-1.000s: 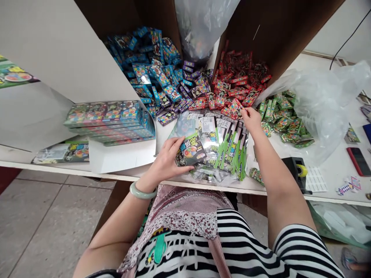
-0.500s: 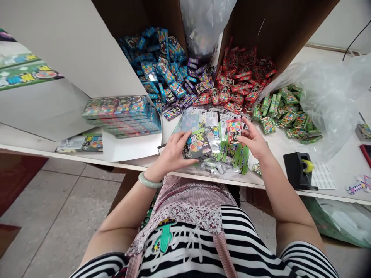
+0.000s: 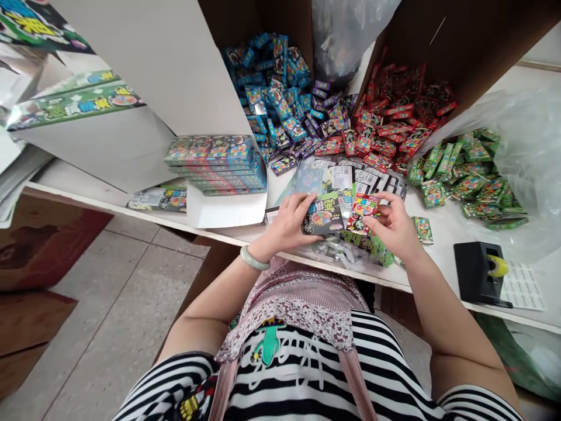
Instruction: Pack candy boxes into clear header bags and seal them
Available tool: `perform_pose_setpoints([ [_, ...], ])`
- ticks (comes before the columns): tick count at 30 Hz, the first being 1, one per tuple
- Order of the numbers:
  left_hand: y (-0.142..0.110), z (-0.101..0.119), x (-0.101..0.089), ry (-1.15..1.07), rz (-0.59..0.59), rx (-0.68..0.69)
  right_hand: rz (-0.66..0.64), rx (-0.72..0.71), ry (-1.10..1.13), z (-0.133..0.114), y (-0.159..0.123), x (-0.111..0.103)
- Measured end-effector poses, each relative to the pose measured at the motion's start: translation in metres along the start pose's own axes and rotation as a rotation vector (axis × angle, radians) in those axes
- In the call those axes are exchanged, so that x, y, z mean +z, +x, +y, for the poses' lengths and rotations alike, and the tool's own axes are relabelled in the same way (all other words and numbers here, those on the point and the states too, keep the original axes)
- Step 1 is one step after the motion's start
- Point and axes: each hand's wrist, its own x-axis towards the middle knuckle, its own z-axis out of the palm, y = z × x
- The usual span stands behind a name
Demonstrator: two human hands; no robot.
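My left hand [image 3: 291, 222] grips a flat dark packet [image 3: 325, 214] with a colourful round picture and green and yellow lettering. A small red box [image 3: 362, 213], held upright-facing me, is pinched between the thumb and fingers of my right hand [image 3: 394, 225]. The red box is close to the packet's right edge. Beneath both hands lie clear plastic sleeves with printed labels [image 3: 342, 178] and green-edged packets [image 3: 382, 251]. One small green box [image 3: 423, 230] rests just right of my right hand.
Behind are heaps of blue boxes [image 3: 280, 99], purple boxes [image 3: 335, 123], red boxes [image 3: 394, 131] and green boxes [image 3: 475, 169]. A stack of packed boxes [image 3: 214, 151] sits in a white tray [image 3: 223, 211] at left. A black tape dispenser [image 3: 473, 272] stands at right, near the table edge.
The camera view has swung left, so the scene sits further right. The red box has tilted and now sits closer to the dark packet. Both hands keep their hold.
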Motion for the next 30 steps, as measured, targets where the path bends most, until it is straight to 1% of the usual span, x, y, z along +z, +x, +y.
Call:
perform_pose_setpoints([
  [3, 0.0, -0.001, -0.003, -0.003, -0.028, 0.032, 0.115, -0.035, -0.04, -0.002, 0.001, -0.004],
  [5, 0.001, 0.0, -0.002, -0.019, -0.035, 0.047, 0.143, -0.05, -0.059, -0.004, 0.003, -0.005],
  [7, 0.002, 0.002, 0.0, -0.027, -0.023, 0.04, 0.088, -0.027, -0.051, -0.006, 0.003, -0.002],
  [9, 0.004, 0.003, 0.002, -0.011, -0.006, 0.052, -0.007, 0.006, -0.027, -0.008, 0.002, 0.002],
  [12, 0.004, 0.004, 0.004, 0.03, -0.009, 0.12, -0.137, 0.027, -0.034, -0.008, -0.001, 0.004],
  [15, 0.001, 0.006, 0.002, 0.03, -0.02, 0.147, -0.182, 0.033, -0.031, -0.007, -0.003, 0.001],
  [20, -0.001, 0.008, 0.001, -0.012, -0.011, 0.143, -0.196, 0.029, 0.046, -0.011, -0.005, -0.007],
  [25, -0.001, 0.01, 0.006, -0.037, -0.056, 0.225, -0.387, 0.015, -0.044, -0.016, -0.002, -0.007],
  [26, -0.001, 0.01, 0.007, -0.032, -0.052, 0.227, -0.379, 0.02, -0.041, -0.015, -0.001, -0.005],
  [27, -0.001, 0.01, 0.007, -0.025, -0.043, 0.218, -0.335, 0.026, -0.028, -0.013, 0.0, -0.003],
  [29, -0.001, 0.009, 0.007, -0.007, -0.014, 0.175, -0.175, 0.012, -0.019, -0.008, 0.001, 0.003],
  [30, -0.001, 0.008, 0.007, 0.0, 0.002, 0.15, -0.098, -0.018, -0.043, -0.006, 0.001, 0.007],
])
